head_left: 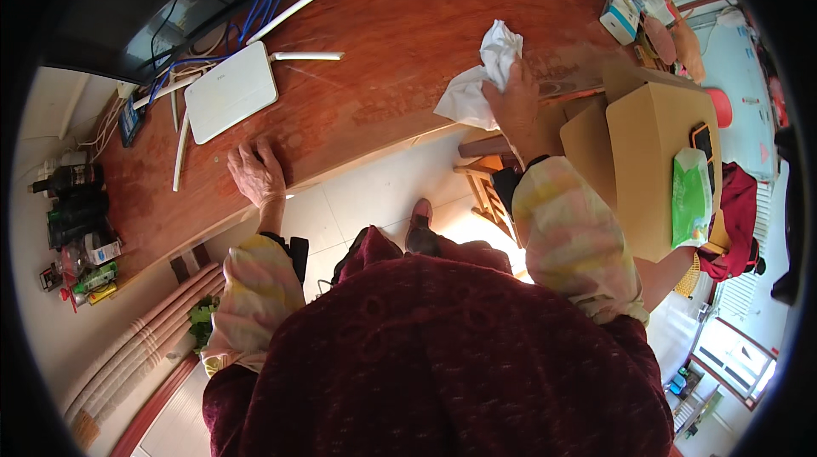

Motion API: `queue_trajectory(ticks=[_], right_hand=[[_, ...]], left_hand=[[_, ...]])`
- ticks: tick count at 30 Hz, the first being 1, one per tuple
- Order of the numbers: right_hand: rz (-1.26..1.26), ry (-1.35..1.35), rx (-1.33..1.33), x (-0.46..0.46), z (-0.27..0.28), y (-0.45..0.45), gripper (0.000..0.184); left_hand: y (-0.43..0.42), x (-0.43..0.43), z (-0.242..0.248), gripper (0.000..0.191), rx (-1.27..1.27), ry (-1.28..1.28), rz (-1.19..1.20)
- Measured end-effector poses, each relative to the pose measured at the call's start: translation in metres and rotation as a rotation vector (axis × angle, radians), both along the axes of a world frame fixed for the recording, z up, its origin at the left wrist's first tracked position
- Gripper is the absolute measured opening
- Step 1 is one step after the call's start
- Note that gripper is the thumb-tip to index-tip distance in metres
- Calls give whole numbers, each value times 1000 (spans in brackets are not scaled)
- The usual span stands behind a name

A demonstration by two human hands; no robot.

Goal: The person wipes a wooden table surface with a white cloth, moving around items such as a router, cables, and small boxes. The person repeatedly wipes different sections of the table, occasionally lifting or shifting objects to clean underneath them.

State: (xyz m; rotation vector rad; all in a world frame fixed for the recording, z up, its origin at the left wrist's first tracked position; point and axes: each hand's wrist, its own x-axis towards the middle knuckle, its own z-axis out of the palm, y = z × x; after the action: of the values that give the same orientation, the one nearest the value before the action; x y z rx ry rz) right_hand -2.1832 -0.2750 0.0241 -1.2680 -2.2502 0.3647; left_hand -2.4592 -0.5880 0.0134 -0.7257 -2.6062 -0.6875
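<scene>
My right hand (516, 103) holds a crumpled white wipe (471, 94) against the front part of a reddish-brown wooden tabletop (383, 42). One end of the wipe stands up above my fingers, and another part spreads toward the table edge. My left hand (256, 170) rests on the tabletop near its front edge with the fingers bent, and nothing shows in it. Just beyond that hand lies a white router (231, 93) with several antennas. Pale smudges show on the wood around both hands.
A cardboard box (657, 138) with raised flaps stands at the right, bearing a green wipes packet (690, 198) and a phone (702, 141). Dark bottles (75, 208) crowd the left end. Blue cables (265, 0) run behind the router below a dark screen (185, 16). A wooden stool (488, 189) is below.
</scene>
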Motion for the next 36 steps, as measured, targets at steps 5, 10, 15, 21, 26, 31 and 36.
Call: queue_trajectory(ticks=[5, 10, 15, 21, 26, 31, 36], right_hand=[[75, -121, 143, -21, -3, 7, 59], [316, -7, 77, -77, 4, -74, 65], [787, 44, -128, -77, 0, -103, 50], [232, -208, -6, -33, 2, 17, 26], [231, -146, 12, -74, 3, -24, 18], [615, 49, -108, -73, -4, -54, 14], [11, -419, -278, -32, 20, 25, 25]], left_hand=[[3, 2, 4, 26, -9, 1, 0], [3, 3, 4, 28, -50, 9, 12], [3, 5, 4, 31, -24, 0, 26], [1, 3, 2, 32, -48, -22, 31], [1, 3, 1, 32, -75, -8, 52], [3, 3, 3, 32, -69, -30, 56], [2, 4, 4, 33, -47, -8, 45]])
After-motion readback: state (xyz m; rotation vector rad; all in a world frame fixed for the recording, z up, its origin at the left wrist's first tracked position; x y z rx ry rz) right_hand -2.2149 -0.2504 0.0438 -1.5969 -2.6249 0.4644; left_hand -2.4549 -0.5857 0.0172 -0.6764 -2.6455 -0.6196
